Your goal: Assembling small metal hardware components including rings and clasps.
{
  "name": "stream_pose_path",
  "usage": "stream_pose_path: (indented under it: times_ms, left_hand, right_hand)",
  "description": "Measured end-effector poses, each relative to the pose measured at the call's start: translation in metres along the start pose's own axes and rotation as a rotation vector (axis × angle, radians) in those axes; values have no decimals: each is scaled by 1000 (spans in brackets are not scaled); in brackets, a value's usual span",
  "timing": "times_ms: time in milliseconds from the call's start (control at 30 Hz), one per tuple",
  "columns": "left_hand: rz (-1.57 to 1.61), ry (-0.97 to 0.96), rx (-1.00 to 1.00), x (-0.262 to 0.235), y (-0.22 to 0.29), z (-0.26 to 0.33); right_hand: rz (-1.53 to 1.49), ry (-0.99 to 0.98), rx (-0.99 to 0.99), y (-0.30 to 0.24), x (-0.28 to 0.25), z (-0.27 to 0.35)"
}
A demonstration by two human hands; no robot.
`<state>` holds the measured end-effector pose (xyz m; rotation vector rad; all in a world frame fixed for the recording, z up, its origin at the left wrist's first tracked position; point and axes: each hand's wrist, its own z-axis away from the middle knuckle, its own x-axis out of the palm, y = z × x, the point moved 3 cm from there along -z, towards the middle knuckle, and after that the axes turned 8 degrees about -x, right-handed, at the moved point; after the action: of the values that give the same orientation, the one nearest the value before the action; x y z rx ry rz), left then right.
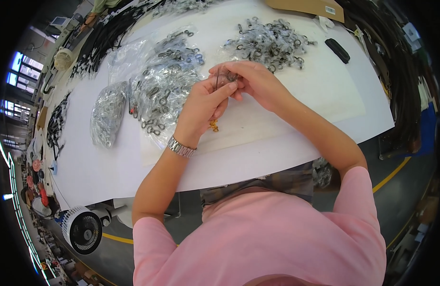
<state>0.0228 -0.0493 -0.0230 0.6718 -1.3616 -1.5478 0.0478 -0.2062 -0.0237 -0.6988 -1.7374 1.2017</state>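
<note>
White paper covers the table (286, 119) in front of me, seen from above w/ my two forearms coming up from the lower edge. My left hand (201, 107), w/ a metal watch (182, 147) at the wrist, and my right hand (251, 81) meet over the middle of the table, fingertips pinched together on a small dark metal clip part (225, 78); it sits between both hands, partly hidden, so I can't tell its exact shape. Just below my left hand a tiny yellow-gold piece (214, 126) lies on the paper. To the left, clear plastic bags (165, 83) hold heaps of small dark metal clips in little wrappers, some spilling onto the paper near my wrist. A further bag (107, 114), more silvery, lies near the left edge. Beyond my right hand, a loose pile of wrapped clips (270, 45) sits apart from the bags. A black oblong item (337, 50) and a brown cardboard box (308, 7) are at the far right. A white fan (82, 229) stands on the floor, lower left.
</note>
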Motion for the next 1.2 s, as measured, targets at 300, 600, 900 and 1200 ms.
stream_pose_path:
  times_ms: [300,600,900,1200]
  left_hand:
    - [-54,77,63,-3,7,4]
    - [-35,216,88,-18,20,10]
    - [-25,246,66,-21,18,9]
    - [-60,407,204,-17,20,12]
  right_hand:
    - [-87,50,25,7,-2,0]
    - [-141,287,20,0,-14,4]
    - [-71,315,21,5,-16,5]
    - [-11,279,-33,5,-11,6]
